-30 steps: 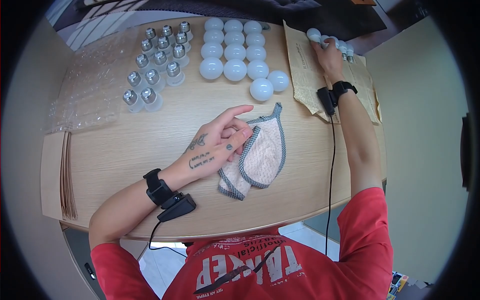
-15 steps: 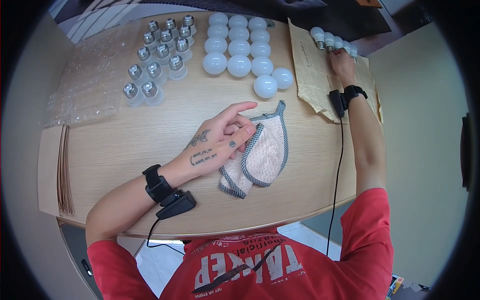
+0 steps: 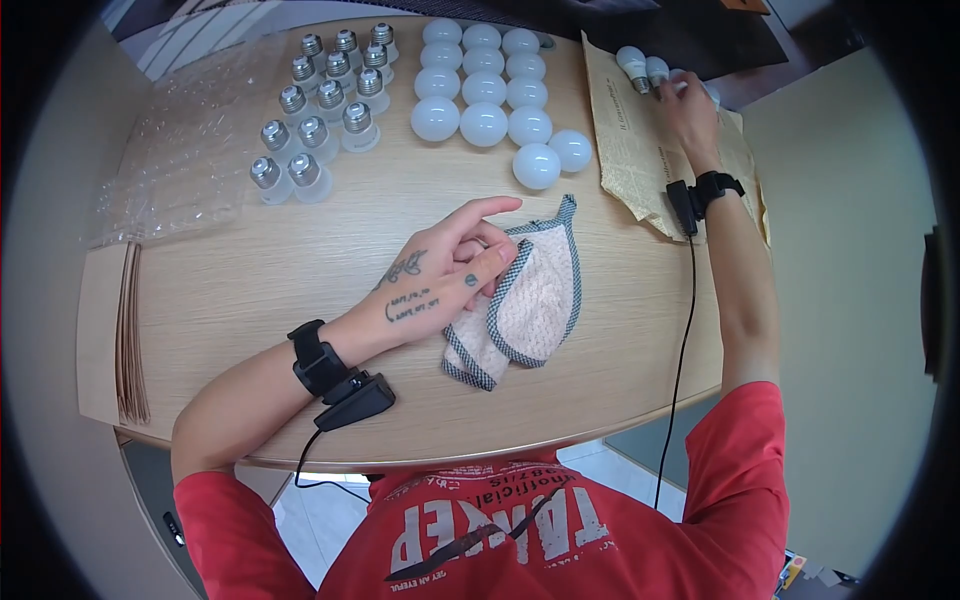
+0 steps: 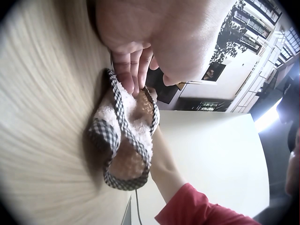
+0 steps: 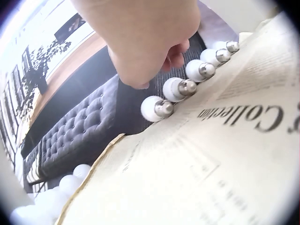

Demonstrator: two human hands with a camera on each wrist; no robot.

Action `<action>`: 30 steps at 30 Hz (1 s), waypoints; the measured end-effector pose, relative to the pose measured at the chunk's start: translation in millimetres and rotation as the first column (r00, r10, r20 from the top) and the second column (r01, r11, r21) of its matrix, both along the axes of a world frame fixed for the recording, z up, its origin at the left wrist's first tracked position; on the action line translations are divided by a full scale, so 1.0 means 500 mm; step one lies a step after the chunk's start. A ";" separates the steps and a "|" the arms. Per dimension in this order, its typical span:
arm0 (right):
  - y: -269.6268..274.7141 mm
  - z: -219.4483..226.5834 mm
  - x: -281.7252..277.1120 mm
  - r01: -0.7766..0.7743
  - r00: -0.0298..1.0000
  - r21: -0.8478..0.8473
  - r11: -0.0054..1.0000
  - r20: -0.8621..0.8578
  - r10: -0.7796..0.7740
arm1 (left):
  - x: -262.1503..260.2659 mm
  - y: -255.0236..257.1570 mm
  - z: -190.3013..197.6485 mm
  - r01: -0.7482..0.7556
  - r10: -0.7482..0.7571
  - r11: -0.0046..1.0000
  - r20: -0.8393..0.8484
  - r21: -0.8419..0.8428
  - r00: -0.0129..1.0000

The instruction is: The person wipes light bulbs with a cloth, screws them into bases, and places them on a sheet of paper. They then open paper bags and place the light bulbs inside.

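Note:
My left hand point(image 3: 440, 270) is above the table at the left side of a pale fluffy cloth point(image 3: 540, 300) with dark checked trim. Its thumb and curled fingers pinch the cloth's edge while the index finger points away; the left wrist view shows the fingers point(image 4: 136, 70) against the folded cloth. My right hand point(image 3: 692, 115) is at the far right, over a row of light bulbs point(image 3: 632, 62) on a printed paper sheet point(image 3: 625, 150). In the right wrist view its loosely bent fingers point(image 5: 177, 60) hang close beside the second and third bulbs, which lie with their metal bases towards the camera.
Round white bulbs point(image 3: 483, 123) stand in rows at the table's back middle. Clear-sided bulbs point(image 3: 358, 130) with metal caps upward stand to their left. Bubble wrap point(image 3: 180, 150) and stacked brown paper bags point(image 3: 110, 340) lie at the left. A cable point(image 3: 683, 370) runs from the right wrist.
My right hand moved right along the bulb row, then slightly back towards its left end. The left hand keeps its pinch on the cloth. The head view has shifted slightly.

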State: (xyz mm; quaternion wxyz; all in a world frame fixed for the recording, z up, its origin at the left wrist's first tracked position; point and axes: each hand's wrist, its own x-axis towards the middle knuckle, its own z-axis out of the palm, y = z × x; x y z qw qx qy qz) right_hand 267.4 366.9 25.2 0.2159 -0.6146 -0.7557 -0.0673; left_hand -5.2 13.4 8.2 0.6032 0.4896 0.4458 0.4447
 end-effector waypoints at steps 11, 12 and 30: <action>0.023 -0.034 -0.067 0.084 0.989 -0.149 0.985 0.132 -0.065 | -0.001 0.001 -0.001 -0.017 0.017 1.000 0.001 0.014 1.000; 0.023 -0.035 -0.065 0.095 0.988 -0.147 0.985 0.134 -0.075 | -0.001 0.001 -0.001 -0.014 0.014 1.000 -0.003 0.010 1.000; 0.033 -0.025 -0.035 0.123 0.983 -0.146 0.982 0.151 -0.101 | -0.002 0.001 -0.001 -0.012 0.012 1.000 0.000 0.003 1.000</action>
